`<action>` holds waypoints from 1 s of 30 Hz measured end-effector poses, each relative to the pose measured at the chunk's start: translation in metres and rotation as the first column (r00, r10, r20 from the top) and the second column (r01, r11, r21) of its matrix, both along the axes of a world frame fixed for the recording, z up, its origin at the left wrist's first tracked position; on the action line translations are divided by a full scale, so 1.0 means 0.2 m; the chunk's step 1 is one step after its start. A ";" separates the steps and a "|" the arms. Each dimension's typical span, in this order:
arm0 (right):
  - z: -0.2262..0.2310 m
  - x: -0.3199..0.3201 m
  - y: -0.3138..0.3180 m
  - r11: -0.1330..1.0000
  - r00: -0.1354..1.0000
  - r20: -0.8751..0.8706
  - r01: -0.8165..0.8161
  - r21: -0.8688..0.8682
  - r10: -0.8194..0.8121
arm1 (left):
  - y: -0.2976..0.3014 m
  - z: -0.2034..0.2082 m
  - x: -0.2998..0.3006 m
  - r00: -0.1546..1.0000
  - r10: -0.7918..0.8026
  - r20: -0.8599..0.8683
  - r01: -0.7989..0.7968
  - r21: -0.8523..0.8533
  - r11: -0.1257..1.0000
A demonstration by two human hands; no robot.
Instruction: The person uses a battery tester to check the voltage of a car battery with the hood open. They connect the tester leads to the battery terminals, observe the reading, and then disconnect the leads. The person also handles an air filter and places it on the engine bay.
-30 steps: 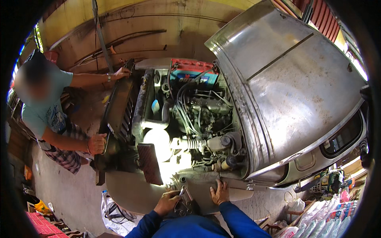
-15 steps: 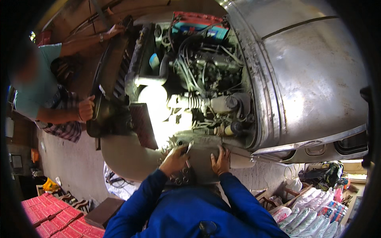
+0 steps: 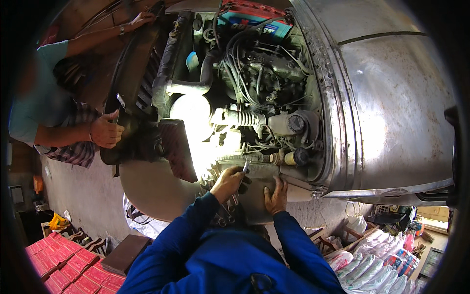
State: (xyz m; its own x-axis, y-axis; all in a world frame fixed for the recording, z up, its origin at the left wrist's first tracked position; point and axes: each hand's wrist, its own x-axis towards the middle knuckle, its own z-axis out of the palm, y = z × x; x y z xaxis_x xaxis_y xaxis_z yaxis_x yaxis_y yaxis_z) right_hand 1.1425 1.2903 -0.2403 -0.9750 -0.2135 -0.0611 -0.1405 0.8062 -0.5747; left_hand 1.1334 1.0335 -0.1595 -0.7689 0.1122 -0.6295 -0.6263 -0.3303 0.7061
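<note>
My left hand (image 3: 228,184) is closed round a wrench (image 3: 246,165), its shiny end pointing up toward the engine bay. Below that hand, several more wrenches (image 3: 223,215) lie on the fender (image 3: 147,183), partly hidden by the hand and sleeve. My right hand (image 3: 277,197) rests on the fender's right part, fingers spread and nothing held. Just beyond the hands is the open engine bay with hoses, a ribbed duct (image 3: 240,118) and a capped reservoir (image 3: 289,123). Glare washes out the area round a pale round part (image 3: 192,115).
A dark red rectangular block (image 3: 177,149) stands left of the glare. A co-worker's hand (image 3: 106,130) grips the front panel at left. A battery (image 3: 254,22) sits at the back, a bare metal hood (image 3: 391,98) at right. Red boxes (image 3: 68,264) and plastic-wrapped packs (image 3: 372,259) lie below.
My left hand has moved right and slightly forward, carrying the wrench nearer the engine bay's edge. My right hand stays on the fender. The whole view has shifted a little.
</note>
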 end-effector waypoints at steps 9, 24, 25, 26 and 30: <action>-0.02 -0.01 0.01 0.999 0.999 -0.026 -0.041 -0.011 0.041 | -0.07 0.02 0.04 0.964 -0.251 -0.089 0.226 -0.227 0.947; 0.02 -0.03 0.00 0.999 0.998 0.022 -0.053 0.006 0.053 | -0.07 -0.04 -0.23 0.995 0.089 0.050 -0.095 0.132 0.987; 0.02 -0.03 0.01 0.999 0.998 0.028 -0.053 0.008 0.053 | -0.07 -0.04 -0.27 0.993 0.091 0.078 -0.100 0.126 0.987; 0.01 -0.04 0.01 0.999 0.998 0.041 -0.050 0.002 0.050 | -0.06 -0.04 -0.30 0.991 0.096 0.094 -0.106 0.106 0.989; 0.03 -0.05 0.02 0.999 0.996 0.083 -0.040 -0.017 0.042 | -0.04 -0.05 -0.40 0.983 0.103 0.151 -0.122 0.119 0.985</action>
State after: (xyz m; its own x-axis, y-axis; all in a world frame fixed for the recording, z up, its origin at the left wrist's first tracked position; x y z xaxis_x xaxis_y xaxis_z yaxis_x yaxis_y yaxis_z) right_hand 1.1320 1.2933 -0.2347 -0.9571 -0.2547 -0.1379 -0.1244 0.7915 -0.5984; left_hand 1.0537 1.0253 -0.1689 -0.6838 0.1163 -0.7203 -0.6717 -0.4858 0.5593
